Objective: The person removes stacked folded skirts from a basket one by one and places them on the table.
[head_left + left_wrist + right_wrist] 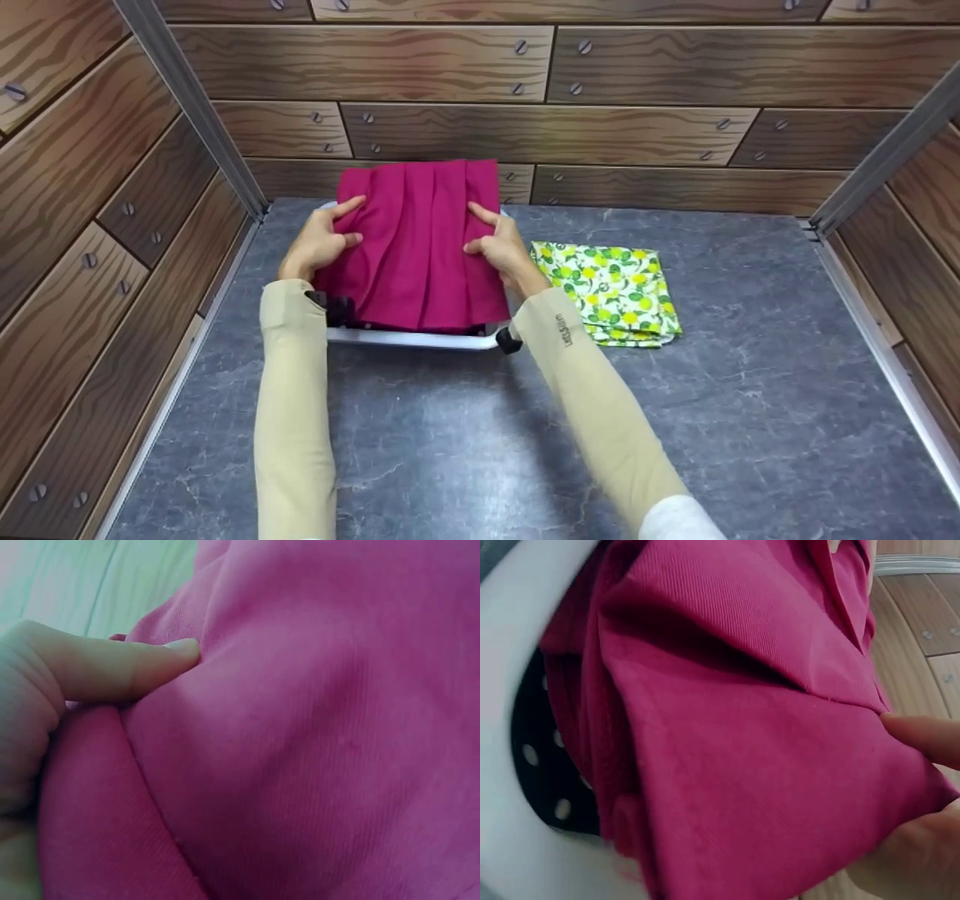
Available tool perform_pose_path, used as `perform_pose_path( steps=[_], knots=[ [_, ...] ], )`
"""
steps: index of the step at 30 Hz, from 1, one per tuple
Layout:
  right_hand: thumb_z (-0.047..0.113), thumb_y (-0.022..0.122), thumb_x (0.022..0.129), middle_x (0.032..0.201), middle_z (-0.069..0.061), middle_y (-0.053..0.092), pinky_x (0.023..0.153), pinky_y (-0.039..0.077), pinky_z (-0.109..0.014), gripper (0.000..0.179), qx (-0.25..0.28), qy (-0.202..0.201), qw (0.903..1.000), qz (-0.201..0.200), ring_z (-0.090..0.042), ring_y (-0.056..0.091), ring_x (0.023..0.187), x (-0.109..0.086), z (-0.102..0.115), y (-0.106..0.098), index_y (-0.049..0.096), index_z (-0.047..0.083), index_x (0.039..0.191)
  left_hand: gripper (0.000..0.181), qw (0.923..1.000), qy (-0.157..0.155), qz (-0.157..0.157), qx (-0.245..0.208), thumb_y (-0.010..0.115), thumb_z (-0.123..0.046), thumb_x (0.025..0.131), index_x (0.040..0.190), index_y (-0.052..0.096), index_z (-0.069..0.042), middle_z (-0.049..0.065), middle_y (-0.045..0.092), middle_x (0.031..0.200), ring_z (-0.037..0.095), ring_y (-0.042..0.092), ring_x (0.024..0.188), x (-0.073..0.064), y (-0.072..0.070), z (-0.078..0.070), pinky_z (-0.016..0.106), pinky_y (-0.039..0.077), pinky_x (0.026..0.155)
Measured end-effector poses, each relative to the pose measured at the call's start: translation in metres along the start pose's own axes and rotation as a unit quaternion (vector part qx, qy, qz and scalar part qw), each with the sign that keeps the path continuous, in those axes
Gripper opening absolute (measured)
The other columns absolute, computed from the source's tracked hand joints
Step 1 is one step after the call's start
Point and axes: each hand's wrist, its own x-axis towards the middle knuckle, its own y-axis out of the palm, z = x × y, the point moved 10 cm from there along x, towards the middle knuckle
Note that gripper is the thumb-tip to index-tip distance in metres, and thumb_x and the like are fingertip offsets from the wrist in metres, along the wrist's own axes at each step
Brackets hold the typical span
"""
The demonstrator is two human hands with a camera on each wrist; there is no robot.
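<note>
While fingers (349, 206) of both hands (315, 244) (505, 247) pinch the magenta cloth (416, 244), its pleats (420, 210) point forward.

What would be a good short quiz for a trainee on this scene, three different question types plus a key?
1. Multiple choice: the left hand and right hand grip a pleated cloth. Its colour is: A) green; B) magenta; C) black.
2. True or false: in the head view, the lemon-print cloth lies to the right of the white-rimmed container.
3. Fill in: in the right wrist view, the dark surface inside the white rim shows pale ____.

Key: 1. B; 2. True; 3. dots
</note>
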Motion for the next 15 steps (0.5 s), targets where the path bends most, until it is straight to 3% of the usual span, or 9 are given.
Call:
perform_pose_path(
  steps=[10, 15],
  knots=[
    [-0.025, 0.055, 0.079, 0.148, -0.022, 0.047, 0.101, 0.048, -0.034, 0.084, 0.042, -0.004, 0.9986, 0.033, -0.027, 0.054, 0.124, -0.013, 0.027, -0.026, 0.041, 0.009, 0.155, 0.067, 0.9988, 0.013, -0.017, -0.043, 0.061, 0.013, 0.088, 0.151, 0.047, -0.006, 0.015, 0.04, 0.156, 0.023, 0.029, 0.145, -0.004, 0.005, -0.032, 0.035, 0.021, 0.12],
    [-0.025, 0.054, 0.079, 0.145, -0.023, 0.049, 0.096, 0.051, -0.033, 0.085, 0.045, -0.001, 0.9982, 0.041, -0.026, 0.057, 0.117, -0.022, 0.034, -0.045, 0.04, 0.009, 0.156, 0.067, 0.9981, 0.024, -0.019, -0.054, 0.062, 0.012, 0.088, 0.151, 0.047, -0.006, 0.017, 0.042, 0.155, 0.023, 0.031, 0.144, -0.005, 0.018, -0.043, 0.033, 0.023, 0.119]
  ],
)
